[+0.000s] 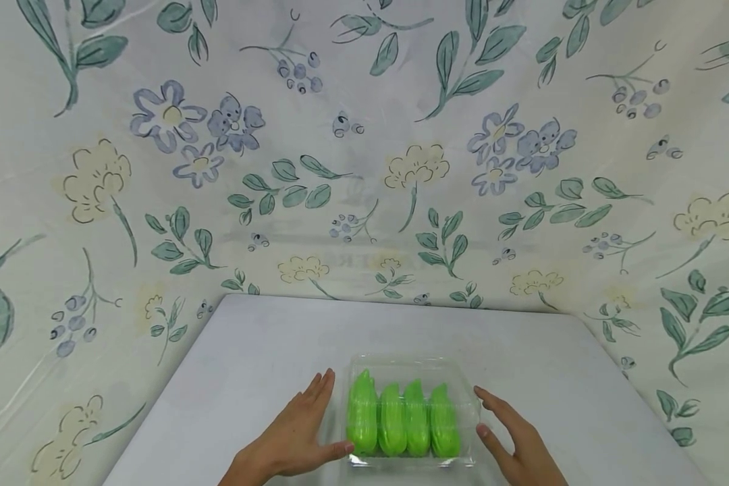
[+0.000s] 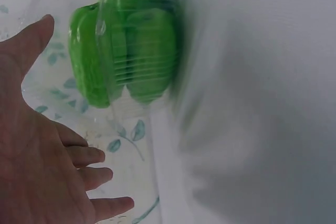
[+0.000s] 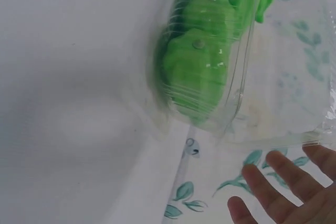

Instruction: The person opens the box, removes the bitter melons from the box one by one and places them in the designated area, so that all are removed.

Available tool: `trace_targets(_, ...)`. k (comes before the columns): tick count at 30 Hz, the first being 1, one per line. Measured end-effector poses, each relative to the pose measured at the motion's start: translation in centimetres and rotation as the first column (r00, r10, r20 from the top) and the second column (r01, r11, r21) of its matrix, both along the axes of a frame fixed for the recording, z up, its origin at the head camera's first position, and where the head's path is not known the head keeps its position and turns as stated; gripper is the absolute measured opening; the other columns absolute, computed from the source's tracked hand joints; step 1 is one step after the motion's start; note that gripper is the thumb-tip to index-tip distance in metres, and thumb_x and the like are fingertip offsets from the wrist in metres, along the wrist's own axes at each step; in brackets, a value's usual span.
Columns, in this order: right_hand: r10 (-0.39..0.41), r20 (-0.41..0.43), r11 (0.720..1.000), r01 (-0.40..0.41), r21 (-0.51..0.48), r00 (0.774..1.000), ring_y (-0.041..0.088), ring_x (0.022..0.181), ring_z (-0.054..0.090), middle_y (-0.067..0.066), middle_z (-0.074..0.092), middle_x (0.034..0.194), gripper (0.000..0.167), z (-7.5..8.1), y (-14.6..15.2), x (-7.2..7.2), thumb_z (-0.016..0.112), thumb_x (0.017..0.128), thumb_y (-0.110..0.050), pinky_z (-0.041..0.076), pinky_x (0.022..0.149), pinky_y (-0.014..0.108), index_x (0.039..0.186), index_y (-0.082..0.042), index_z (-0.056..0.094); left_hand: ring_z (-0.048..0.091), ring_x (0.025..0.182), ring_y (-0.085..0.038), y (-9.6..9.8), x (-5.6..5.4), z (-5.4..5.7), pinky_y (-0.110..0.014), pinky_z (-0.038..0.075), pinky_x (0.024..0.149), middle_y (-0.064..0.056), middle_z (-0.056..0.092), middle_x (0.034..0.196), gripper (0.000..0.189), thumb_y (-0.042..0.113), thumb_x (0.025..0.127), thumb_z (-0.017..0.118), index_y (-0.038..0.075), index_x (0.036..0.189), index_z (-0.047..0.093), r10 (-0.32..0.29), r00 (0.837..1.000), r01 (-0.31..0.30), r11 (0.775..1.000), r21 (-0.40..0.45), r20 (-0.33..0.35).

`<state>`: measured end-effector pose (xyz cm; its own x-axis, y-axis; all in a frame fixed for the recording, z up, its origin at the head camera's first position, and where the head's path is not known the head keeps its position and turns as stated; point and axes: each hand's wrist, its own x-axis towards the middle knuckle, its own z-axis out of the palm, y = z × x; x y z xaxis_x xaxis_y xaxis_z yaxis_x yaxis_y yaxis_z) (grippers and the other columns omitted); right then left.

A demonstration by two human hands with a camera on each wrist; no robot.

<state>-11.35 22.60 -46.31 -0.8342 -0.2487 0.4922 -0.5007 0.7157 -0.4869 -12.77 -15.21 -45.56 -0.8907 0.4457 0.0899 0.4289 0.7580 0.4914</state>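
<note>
Right now, both your hands frame the clear plastic box (image 1: 466,405), one on each side of it. Your left hand (image 1: 294,432) is just left of the box, palm facing it, fingers straight and reaching forward, with the thumb stretched toward the box's near left corner (whether the thumb touches the plastic, you cannot tell). Your right hand (image 1: 513,435) is just right of the box, thumb and fingers apart and pointed at its right side; contact there is equally hard to judge. Neither of your hands is clamped on anything.

Inside the box are four green vegetable-like pieces (image 1: 395,420), lying side by side in a row, with their narrower ends toward the far side of the box. From the right wrist, you see the ribbed walls of the box around them and a clear upper part (image 3: 289,77) rising above; how the two join is not plain.

Under the box you have the white table (image 1: 267,364), which extends to its left, right and far sides. Beyond the box and table, your view fills with a cloth (image 1: 364,202) printed with leaves, berries and flowers.
</note>
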Motion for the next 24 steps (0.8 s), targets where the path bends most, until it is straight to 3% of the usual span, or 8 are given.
trace_targets(4,0.014,-0.023,1.0,-0.014,-0.005,1.0,0.025,0.12,0.057,0.003,0.058,0.137,0.052,0.5,-0.1,-0.1,0.07,0.091,-0.008,0.039,0.098,0.016,0.141,-0.011,0.054,0.017,0.146,-0.036,0.1,0.0,-0.8,-0.063,0.026,0.108,-0.022,0.019,0.159,0.111,0.071,0.086,0.055,-0.006,0.154,0.015,-0.01,1.0,0.009,1.0,0.02,0.028)
trace_targets(7,0.016,-0.017,1.0,-0.016,-0.012,1.0,0.025,0.121,0.056,0.003,0.058,0.136,0.049,0.9,-0.2,-0.2,0.068,0.094,-0.01,0.031,0.099,0.009,0.14,-0.011,0.054,0.018,0.146,-0.037,0.3,0.1,-1.3,-0.064,0.027,0.107,-0.022,0.02,0.158,0.108,0.069,0.087,0.055,-0.006,0.154,0.016,-0.022,0.999,0.022,0.999,0.027,0.023)
trace_targets(12,0.009,-0.032,1.0,-0.009,0.006,0.999,0.021,0.115,0.061,0.0,0.06,0.134,0.044,1.6,-0.1,-0.8,0.066,0.095,-0.011,0.044,0.095,0.02,0.138,-0.008,0.056,0.019,0.145,-0.038,0.6,0.0,-1.8,-0.065,0.029,0.105,-0.022,0.022,0.158,0.104,0.068,0.089,0.054,-0.007,0.153,0.02,-0.039,0.999,0.039,0.999,0.023,0.005)
trace_targets(16,0.007,-0.046,1.0,-0.007,0.004,0.999,0.02,0.11,0.063,-0.001,0.065,0.127,0.042,2.1,0.0,-1.6,0.065,0.095,-0.009,0.048,0.094,0.027,0.136,-0.008,0.058,0.02,0.145,-0.038,0.8,-0.1,-2.0,-0.066,0.03,0.104,-0.022,0.023,0.158,0.104,0.068,0.089,0.053,-0.007,0.153,0.02,-0.047,0.999,0.047,0.999,0.015,0.003)
trace_targets(21,0.011,-0.034,1.0,-0.012,-0.016,0.999,0.021,0.106,0.065,0.001,0.068,0.118,0.038,2.9,-0.1,-2.6,0.062,0.097,-0.009,0.051,0.089,0.052,0.135,-0.006,0.059,0.02,0.145,-0.037,0.9,-0.1,-2.2,-0.065,0.031,0.104,-0.021,0.023,0.158,0.103,0.069,0.088,0.052,-0.006,0.153,0.022,-0.051,0.999,0.051,0.999,0.003,0.003)
trace_targets(24,0.015,-0.033,1.0,-0.015,-0.016,0.999,0.022,0.105,0.065,0.002,0.069,0.117,0.036,3.2,-0.1,-3.1,0.06,0.098,-0.01,0.05,0.088,0.054,0.134,-0.005,0.059,0.02,0.145,-0.037,0.9,-0.1,-2.2,-0.065,0.031,0.104,-0.021,0.023,0.158,0.104,0.071,0.088,0.052,-0.006,0.152,0.024,-0.047,0.999,0.047,0.999,-0.006,0.005)
